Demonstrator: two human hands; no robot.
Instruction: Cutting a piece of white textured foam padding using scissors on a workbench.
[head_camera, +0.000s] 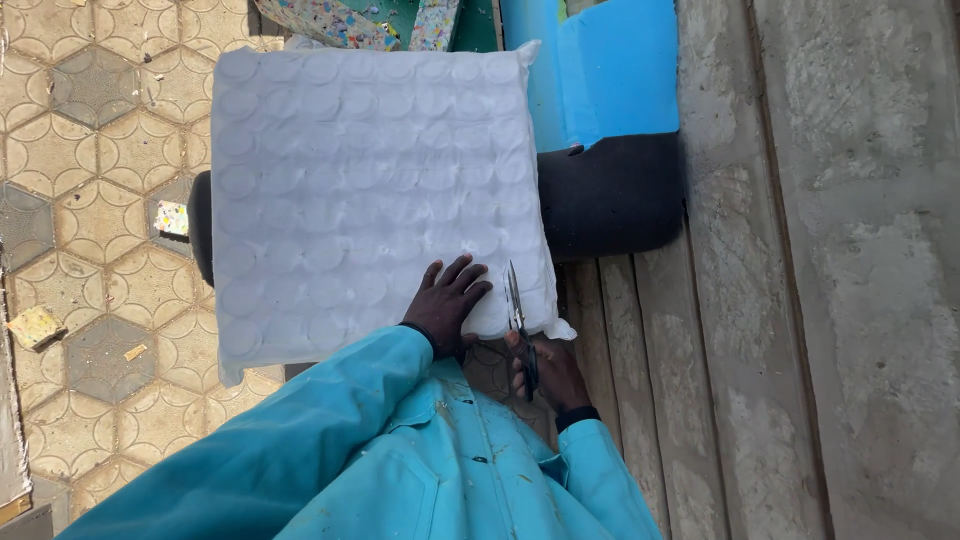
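The left hand (447, 303) lies flat and open on the white pad (380, 200) near its bottom edge while the right hand (548, 372) grips scissors (518, 320) cutting in, so the blades should go on straight

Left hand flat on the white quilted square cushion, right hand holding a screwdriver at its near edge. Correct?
Not quite. In the head view the right hand holds dark-handled scissors, not a screwdriver, blades at the near edge of the white quilted square cushion. The left hand does rest flat on it.

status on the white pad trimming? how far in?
Early. Done: the white quilted pad lies flat on the dark cushion. In hand: left hand presses its near edge, right hand holds scissors with blades at the near right corner. Left: no cut line shows; the other edges look untouched.
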